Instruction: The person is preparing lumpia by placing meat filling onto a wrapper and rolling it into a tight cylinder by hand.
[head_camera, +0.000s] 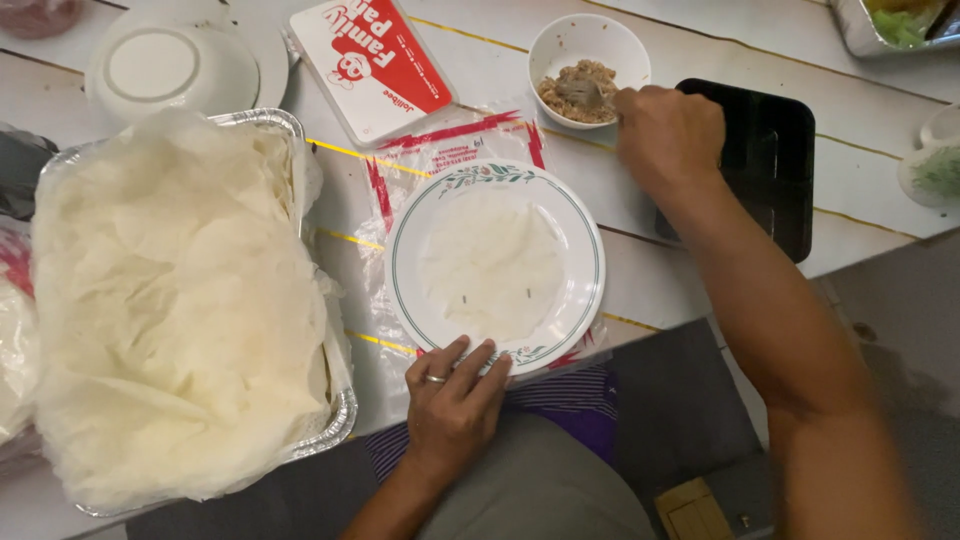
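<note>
A thin translucent wrapper (490, 262) lies flat on a white plate (585, 235) with a green rim and flower pattern, at the table's near edge. My left hand (455, 400), a ring on one finger, rests on the plate's near rim with its fingers spread. My right hand (665, 130) reaches to a small white bowl (588, 45) of brown minced filling (578, 92) and grips a spoon (585, 93) dipped in it.
A foil tray (330, 400) heaped with pale wrappers fills the left. Behind it stand an upturned white bowl (165, 65) and a red and white carton (372, 62). A black plastic tray (775, 170) sits right. A plastic bag (440, 150) lies under the plate.
</note>
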